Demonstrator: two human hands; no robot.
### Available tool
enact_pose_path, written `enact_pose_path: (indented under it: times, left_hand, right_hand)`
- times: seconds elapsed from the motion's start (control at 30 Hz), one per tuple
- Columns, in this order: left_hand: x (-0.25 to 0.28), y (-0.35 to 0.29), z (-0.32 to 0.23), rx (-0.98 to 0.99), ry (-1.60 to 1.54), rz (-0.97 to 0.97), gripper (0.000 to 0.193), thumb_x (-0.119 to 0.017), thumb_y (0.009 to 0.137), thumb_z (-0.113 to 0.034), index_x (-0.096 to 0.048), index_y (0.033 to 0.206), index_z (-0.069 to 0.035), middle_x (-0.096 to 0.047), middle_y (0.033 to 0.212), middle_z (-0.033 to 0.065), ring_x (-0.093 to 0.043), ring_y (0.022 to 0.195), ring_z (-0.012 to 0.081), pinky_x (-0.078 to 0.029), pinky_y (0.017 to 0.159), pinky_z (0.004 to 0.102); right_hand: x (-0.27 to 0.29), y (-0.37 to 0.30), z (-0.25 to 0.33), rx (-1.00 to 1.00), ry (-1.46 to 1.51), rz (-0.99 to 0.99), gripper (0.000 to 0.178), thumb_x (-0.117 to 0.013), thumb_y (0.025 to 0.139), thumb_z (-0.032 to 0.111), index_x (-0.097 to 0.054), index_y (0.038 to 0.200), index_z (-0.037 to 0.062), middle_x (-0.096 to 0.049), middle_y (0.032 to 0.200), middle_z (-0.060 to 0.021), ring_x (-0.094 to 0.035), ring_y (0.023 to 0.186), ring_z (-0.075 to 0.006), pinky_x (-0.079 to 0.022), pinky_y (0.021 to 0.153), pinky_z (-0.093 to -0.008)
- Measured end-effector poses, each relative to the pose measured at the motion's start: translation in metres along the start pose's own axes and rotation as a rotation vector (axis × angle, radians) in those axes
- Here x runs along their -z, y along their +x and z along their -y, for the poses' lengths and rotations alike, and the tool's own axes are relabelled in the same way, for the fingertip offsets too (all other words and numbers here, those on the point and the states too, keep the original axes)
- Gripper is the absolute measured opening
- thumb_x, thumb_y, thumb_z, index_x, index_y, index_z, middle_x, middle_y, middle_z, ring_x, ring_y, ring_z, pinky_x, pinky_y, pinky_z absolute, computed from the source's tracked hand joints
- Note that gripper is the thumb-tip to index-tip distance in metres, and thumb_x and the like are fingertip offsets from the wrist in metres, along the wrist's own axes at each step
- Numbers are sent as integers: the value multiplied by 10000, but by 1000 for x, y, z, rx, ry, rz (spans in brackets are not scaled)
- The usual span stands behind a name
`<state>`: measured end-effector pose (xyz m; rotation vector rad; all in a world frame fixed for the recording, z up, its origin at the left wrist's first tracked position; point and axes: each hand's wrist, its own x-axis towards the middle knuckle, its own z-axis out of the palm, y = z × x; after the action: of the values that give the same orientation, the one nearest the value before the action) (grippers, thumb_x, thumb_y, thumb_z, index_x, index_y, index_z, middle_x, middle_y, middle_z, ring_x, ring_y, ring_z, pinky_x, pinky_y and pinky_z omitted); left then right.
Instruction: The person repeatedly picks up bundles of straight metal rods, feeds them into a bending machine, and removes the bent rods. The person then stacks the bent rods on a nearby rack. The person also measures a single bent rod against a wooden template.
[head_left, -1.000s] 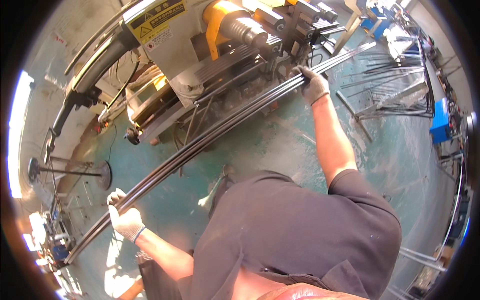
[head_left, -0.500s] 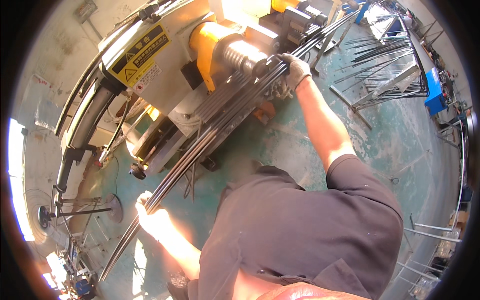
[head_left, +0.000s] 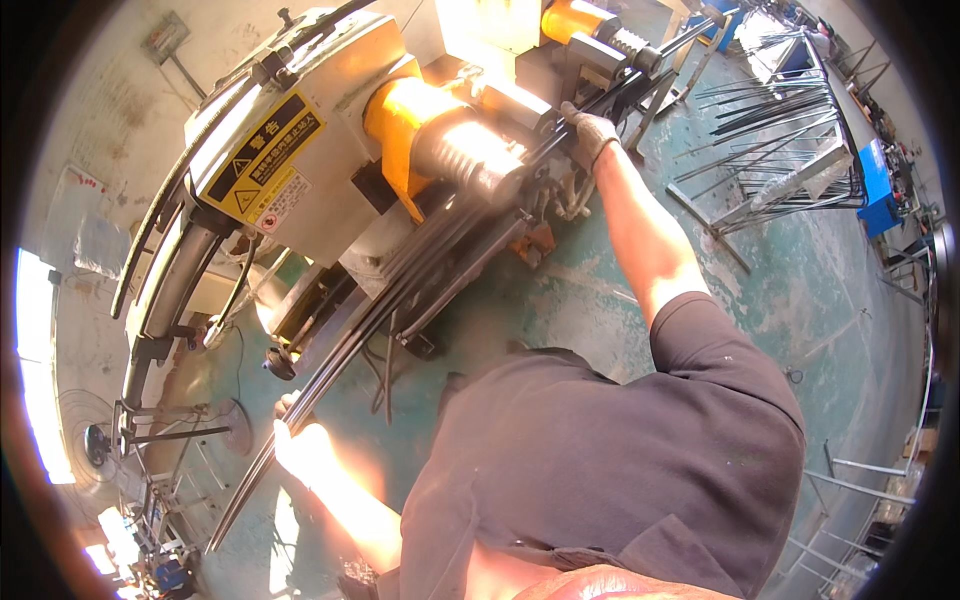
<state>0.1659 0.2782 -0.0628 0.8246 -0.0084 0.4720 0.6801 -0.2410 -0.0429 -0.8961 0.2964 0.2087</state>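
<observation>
A bundle of metal rods (head_left: 347, 352) is grasped by the left hand (head_left: 303, 448) near its lower end and by the right hand (head_left: 588, 138) farther up. Compared with one second ago, it is brought alongside the machine (head_left: 345, 150); carrying appears largely completed.

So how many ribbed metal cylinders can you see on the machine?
2 visible: the nearer cylinder, by the large yellow housing left of the right hand; the farther cylinder, by the smaller yellow housing above that hand. More may be hidden.
</observation>
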Motion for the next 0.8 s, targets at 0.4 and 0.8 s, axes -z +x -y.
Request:
enact_pose_path:
  times: [0.4, 0.8]
  left_hand:
    - [-20, 18, 23, -41, -36, -248, 284, -569, 1092, -261, -579, 1137, 19, -636, 1170, 164, -598, 1186, 313, -444, 1134, 442]
    - [-2, 21, 32, 353, 112, -541, 378, -561, 1113, -340, -680, 1202, 8, -717, 985, 65, -609, 723, 145, -483, 651, 270]
  right_hand:
    - [4, 49, 0, 88, 14, -224, 202, -748, 995, 139, -663, 1060, -32, -728, 861, -152, -707, 712, -312, -628, 603, -506]
    - [-22, -17, -28, 137, -629, -239, 321, -748, 980, 374, -787, 987, 55, -780, 938, -75, -717, 771, -217, -558, 754, -366]
